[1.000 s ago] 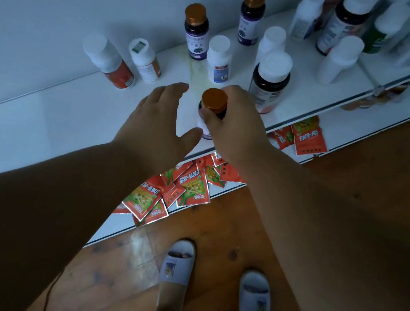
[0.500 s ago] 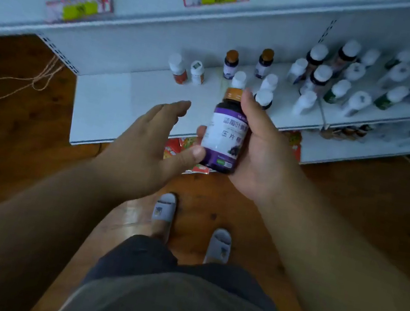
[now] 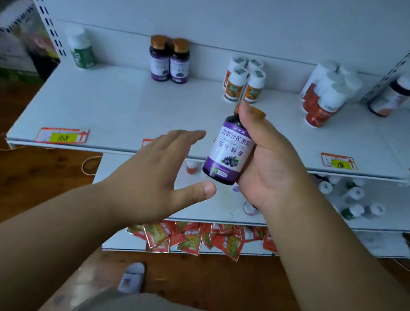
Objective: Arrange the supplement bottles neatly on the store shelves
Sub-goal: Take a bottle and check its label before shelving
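Note:
My right hand (image 3: 267, 163) grips a dark bottle with a purple blueberry label (image 3: 227, 153) and a copper cap, held upright in front of the upper white shelf (image 3: 151, 111). Just left of the bottle, my left hand (image 3: 160, 175) is spread with straight fingers, holding nothing and apart from it. Two matching purple-label bottles (image 3: 169, 61) stand side by side at the back of the upper shelf. To their right stand several orange-label white bottles (image 3: 243, 84) and a cluster of red-label white bottles (image 3: 322, 99). One green-label bottle (image 3: 82, 49) stands at the left.
A lower shelf (image 3: 141, 172) holds scattered white-capped bottles (image 3: 354, 199) at the right. Red sachets (image 3: 198, 238) lie heaped on the bottom ledge. Price tags (image 3: 63, 135) mark the upper shelf's front edge. Cardboard boxes (image 3: 8, 41) stand at the far left. Wooden floor and a slipper (image 3: 132, 276) lie below.
My right hand picked the purple-label bottle off the lower shelf and raised it to the upper shelf's level. The view rose from the low shelf. My left hand came off the bottle.

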Demonstrator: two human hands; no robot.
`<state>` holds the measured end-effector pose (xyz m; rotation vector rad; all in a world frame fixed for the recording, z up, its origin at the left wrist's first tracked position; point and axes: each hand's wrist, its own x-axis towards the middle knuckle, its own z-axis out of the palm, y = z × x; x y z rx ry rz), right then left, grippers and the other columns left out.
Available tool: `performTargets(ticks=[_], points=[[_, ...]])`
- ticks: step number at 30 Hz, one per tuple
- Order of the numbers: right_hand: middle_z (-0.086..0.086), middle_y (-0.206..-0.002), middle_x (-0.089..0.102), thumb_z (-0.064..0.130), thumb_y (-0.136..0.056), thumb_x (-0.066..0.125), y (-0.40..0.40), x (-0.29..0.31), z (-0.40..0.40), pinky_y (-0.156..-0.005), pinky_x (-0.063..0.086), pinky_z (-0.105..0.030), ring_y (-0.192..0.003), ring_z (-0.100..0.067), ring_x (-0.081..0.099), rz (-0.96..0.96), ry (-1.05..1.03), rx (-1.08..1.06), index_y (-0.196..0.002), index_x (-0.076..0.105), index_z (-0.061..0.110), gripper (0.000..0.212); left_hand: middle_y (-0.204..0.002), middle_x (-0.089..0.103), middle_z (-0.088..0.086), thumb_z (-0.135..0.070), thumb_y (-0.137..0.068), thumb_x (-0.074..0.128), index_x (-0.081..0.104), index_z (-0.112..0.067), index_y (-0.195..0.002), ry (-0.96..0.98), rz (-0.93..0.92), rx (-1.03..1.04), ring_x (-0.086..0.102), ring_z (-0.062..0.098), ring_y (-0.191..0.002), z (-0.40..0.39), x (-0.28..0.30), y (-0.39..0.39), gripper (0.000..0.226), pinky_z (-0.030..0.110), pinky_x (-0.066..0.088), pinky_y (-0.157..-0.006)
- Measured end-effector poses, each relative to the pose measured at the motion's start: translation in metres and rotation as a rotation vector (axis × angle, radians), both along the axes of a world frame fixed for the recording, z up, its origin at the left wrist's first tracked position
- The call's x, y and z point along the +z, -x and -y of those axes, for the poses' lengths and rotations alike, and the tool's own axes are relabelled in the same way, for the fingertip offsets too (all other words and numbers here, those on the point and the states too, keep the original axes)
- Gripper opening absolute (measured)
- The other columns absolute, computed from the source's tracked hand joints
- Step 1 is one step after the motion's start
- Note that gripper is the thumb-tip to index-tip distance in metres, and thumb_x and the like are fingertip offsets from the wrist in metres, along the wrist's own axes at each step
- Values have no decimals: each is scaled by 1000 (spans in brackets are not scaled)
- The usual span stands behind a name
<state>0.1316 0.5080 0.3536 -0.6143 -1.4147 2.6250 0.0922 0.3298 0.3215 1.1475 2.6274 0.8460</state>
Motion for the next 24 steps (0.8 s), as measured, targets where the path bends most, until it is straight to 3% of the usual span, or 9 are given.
performTargets(ticks=[3,7,11,15,18,24], points=[[8,-72,65,40,-73,75,43,2,23,-77,53,-41,-65,-11,64,12,-125,9,-94,60,22,31,-154,31,-5,-90,-74,23,17,-31,-152,16,-25,-20,34,14,-137,20,0,42,98,41,33,-112],[6,-76,68,32,-91,69,104,-4,51,-70,52,-33,-68,-8,67,35,-316,-20,-91,61,18,16,-155,31,-2,-89,-74,22,18,-27,-153,86,-62,-8,31,19,-140,43,-4,95,100,40,30,-114],[7,-92,72,35,-88,73,157,-17,61,-80,54,-38,-87,-13,70,77,-559,-30,-98,65,21,18,-159,24,-2,-85,-78,29,14,-26,-153,242,-75,45,27,21,-142,52,-16,142,96,40,28,-115],[6,-114,69,37,-84,77,201,-26,56,-94,54,-41,-108,-16,64,148,-927,20,-113,64,24,35,-161,19,0,-80,-81,37,14,-26,-154,374,-99,147,23,25,-146,42,-37,191,93,44,25,-117],[4,-112,68,38,-80,79,227,-34,53,-87,53,-34,-102,-15,62,133,-1105,41,-116,65,24,41,-164,8,3,-78,-84,36,8,-24,-155,468,-99,171,10,27,-150,32,-54,216,94,44,14,-119],[4,-95,70,36,-78,79,268,-56,42,-72,49,-29,-85,-13,63,62,-1317,109,-102,70,23,29,-164,-5,4,-76,-88,24,-2,-21,-156,475,-63,198,-10,21,-150,17,-84,244,91,44,-1,-122]])
